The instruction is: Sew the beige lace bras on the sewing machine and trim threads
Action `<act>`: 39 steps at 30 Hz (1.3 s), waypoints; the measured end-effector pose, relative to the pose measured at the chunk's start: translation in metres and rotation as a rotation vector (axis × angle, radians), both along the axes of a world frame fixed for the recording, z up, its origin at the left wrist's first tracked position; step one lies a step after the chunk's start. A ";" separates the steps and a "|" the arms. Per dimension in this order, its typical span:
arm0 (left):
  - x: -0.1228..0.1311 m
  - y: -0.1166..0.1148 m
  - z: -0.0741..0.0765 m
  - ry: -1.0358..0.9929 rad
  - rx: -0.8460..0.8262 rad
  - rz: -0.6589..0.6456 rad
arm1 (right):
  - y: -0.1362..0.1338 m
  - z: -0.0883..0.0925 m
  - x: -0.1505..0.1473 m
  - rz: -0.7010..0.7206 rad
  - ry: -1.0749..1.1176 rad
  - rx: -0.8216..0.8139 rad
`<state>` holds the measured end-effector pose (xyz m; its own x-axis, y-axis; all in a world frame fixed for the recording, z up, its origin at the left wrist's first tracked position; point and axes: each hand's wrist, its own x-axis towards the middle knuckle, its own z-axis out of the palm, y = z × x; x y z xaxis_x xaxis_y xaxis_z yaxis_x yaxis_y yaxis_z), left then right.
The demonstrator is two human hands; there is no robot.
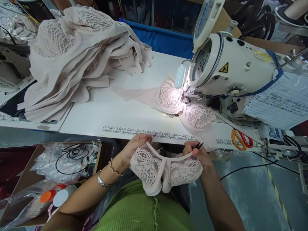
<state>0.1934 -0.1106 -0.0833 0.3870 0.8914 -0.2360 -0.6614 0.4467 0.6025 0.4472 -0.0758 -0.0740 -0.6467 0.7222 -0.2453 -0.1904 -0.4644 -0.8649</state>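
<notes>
A pale pink lace bra (166, 170) hangs between my two hands in front of the green top, its cups side by side. My left hand (134, 146) pinches it at the upper left edge. At the upper right, my right hand (196, 152) grips the other end, with dark pointed tips, seemingly of thread snips (199, 145), poking out between the fingers. Beyond my hands, another lace bra (169, 96) lies on the white table (96, 112), its middle under the needle area of the lit sewing machine (216, 64).
Stacked bra pieces (79, 54) cover the table's left part. Orange- and red-handled scissors (238, 140) lie near the right front edge, below a handwritten sheet (279, 99). A cardboard box (26, 166) with bottles, plastic and a cable stands at lower left. A ruler strip (149, 132) follows the table edge.
</notes>
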 end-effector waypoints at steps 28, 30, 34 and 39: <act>0.050 -0.033 0.024 1.146 1.031 0.318 | -0.058 0.028 -0.004 -0.100 -0.662 1.193; 0.046 -0.030 0.025 1.131 0.925 0.339 | -0.062 0.020 -0.005 -0.258 -0.764 1.272; 0.044 -0.032 0.028 1.056 0.793 0.345 | -0.065 0.004 -0.006 -0.567 -1.017 1.464; 0.043 -0.031 0.031 0.893 0.737 0.280 | -0.059 0.008 -0.002 -0.388 -0.992 1.460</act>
